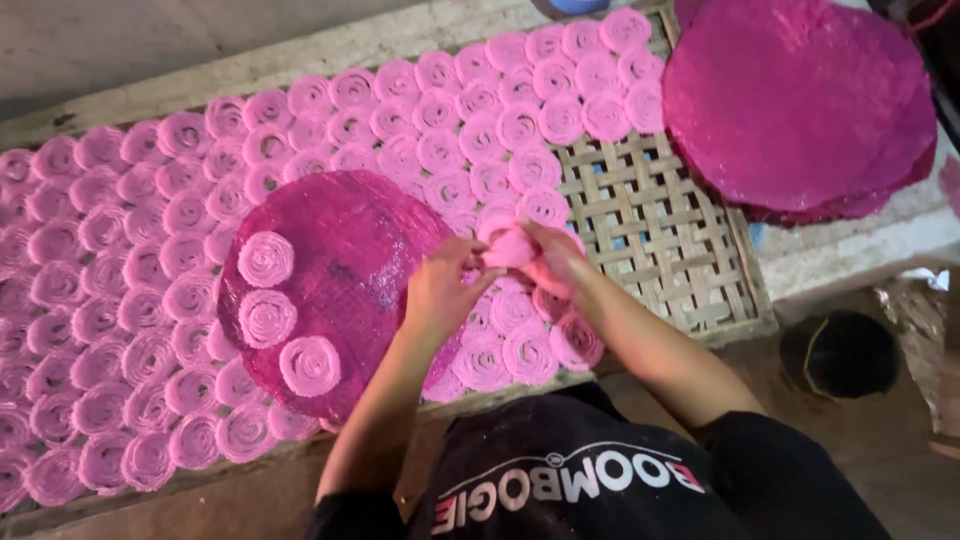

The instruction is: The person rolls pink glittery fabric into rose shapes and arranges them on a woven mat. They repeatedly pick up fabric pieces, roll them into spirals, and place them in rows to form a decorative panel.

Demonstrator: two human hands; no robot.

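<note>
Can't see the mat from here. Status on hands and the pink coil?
Left hand and right hand both pinch one pink coil. Held over woven mat. Round pink disc beside hands, not blocking.

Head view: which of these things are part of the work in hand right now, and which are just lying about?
In hand:
- left hand and right hand, together on a pink coil
- magenta disc carrying three coils
- woven bamboo tray with rows of pink coils

Lying about:
- stack of magenta discs
- dark round pot on the floor
</note>
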